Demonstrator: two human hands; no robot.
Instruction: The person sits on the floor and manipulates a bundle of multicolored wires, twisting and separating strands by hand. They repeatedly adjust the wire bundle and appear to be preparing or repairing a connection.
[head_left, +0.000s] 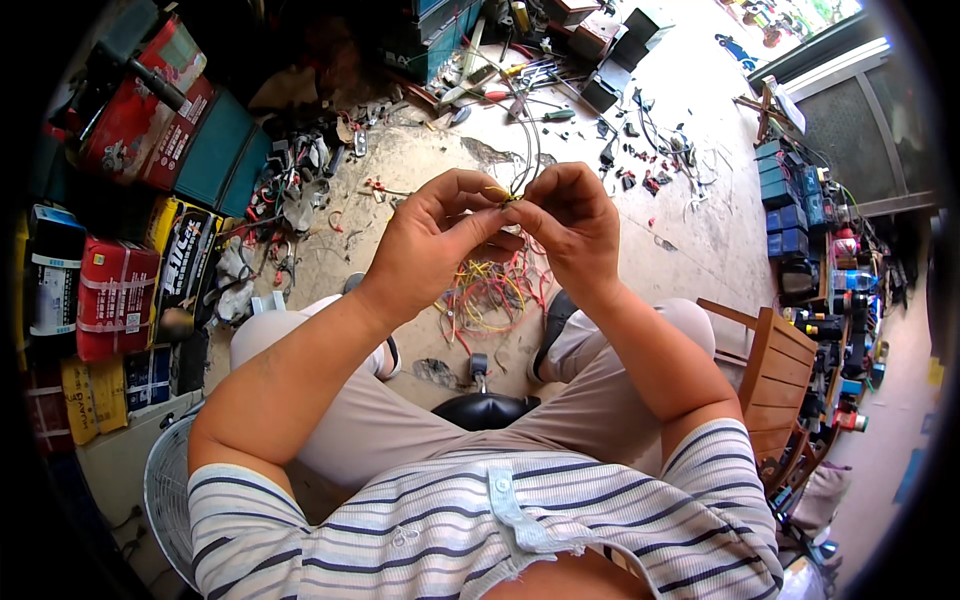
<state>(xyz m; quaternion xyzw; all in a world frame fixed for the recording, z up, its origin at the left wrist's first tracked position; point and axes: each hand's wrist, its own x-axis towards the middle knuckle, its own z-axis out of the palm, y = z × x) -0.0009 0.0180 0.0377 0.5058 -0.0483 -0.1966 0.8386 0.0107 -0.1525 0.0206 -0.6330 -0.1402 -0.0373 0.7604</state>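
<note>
Littered, pale floor (720, 265) spreads below and beyond the fingers. Two bare forearms (290, 385) angle inward from bent elbows, with the left hand (440, 225) and right hand (572, 215) close together, palms facing. One red-and-yellow wire tangle (490, 297) lies on the floor beneath the fingers. Both hands narrowly pinch thin wires (529, 152); at least two dark strands arch away beyond the fingertips.
</note>
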